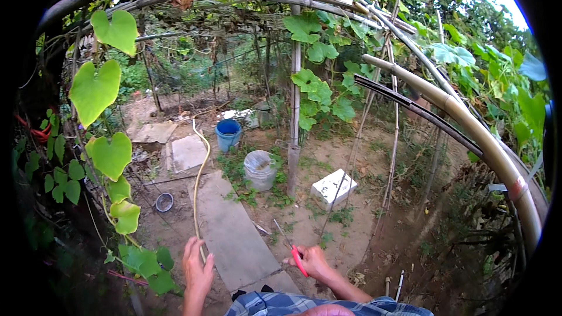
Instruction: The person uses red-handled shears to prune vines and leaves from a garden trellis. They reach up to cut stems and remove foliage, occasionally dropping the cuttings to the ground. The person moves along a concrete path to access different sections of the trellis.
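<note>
Two hands show low in view: the right hand [315,261] grips red-handled shears [293,253], light, rigid and best held by their handles, blades toward the dirt, while the left hand [196,269] hangs open beside leafy vines [139,260].

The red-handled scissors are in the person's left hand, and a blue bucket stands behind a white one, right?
Not quite. In the head view the red-handled scissors are in the right hand; the left hand is empty. The blue plastic bucket does stand behind the white plastic bucket.
</note>
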Available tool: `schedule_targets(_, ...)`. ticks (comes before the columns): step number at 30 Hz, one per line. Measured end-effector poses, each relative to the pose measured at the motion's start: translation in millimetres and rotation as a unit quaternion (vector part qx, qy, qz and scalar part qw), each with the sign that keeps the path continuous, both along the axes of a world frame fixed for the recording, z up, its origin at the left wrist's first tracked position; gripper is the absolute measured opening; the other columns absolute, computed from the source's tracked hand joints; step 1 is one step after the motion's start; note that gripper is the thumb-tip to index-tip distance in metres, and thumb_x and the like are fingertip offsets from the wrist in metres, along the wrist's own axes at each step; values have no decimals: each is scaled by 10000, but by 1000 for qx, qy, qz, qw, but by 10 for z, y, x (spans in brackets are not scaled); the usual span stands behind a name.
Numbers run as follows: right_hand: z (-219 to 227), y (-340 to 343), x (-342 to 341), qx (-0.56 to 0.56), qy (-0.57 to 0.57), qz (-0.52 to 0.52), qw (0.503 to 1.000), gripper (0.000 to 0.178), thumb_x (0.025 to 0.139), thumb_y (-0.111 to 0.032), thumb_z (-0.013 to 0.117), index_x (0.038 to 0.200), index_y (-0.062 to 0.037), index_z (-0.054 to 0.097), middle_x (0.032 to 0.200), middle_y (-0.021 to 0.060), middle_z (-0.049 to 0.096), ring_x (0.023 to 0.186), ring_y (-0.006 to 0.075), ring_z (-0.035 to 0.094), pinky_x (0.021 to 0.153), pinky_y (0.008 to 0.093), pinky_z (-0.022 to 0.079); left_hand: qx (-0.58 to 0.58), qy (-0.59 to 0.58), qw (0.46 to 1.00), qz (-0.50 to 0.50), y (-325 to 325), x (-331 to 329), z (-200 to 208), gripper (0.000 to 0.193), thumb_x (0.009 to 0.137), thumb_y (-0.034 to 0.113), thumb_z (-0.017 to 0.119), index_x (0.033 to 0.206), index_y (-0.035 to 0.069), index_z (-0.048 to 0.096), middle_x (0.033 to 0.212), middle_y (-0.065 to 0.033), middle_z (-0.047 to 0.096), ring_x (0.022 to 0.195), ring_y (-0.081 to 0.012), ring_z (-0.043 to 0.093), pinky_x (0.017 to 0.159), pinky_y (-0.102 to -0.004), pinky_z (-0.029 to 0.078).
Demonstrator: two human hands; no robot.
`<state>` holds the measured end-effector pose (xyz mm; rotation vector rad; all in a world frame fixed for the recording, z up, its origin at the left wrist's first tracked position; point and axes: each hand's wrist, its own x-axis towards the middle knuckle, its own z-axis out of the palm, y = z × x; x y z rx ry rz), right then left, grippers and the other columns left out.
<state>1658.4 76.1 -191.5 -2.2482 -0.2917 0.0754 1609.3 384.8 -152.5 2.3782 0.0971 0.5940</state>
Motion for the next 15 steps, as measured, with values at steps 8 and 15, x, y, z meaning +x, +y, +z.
schedule_targets(8,-73,22,-130,10,11,-31,999,377,761,-367,772,755,-18,627,570,170,544,505,281,515,517,391,439,-18,101,993,-62,196,-31,-695,370,768,99,664,1112,-8,577,1135,-230,579,1057,-408,561,911,-442,450)
schedule_targets(15,-154,-179,177,26,82,-87,992,384,732,-335,804,710,-18,589,512,83,487,475,163,442,484,339,417,-30,122,988,-92,-172,592,-428,331,802,129,656,1098,-3,588,1124,-206,597,1017,-393,585,874,-433,462)
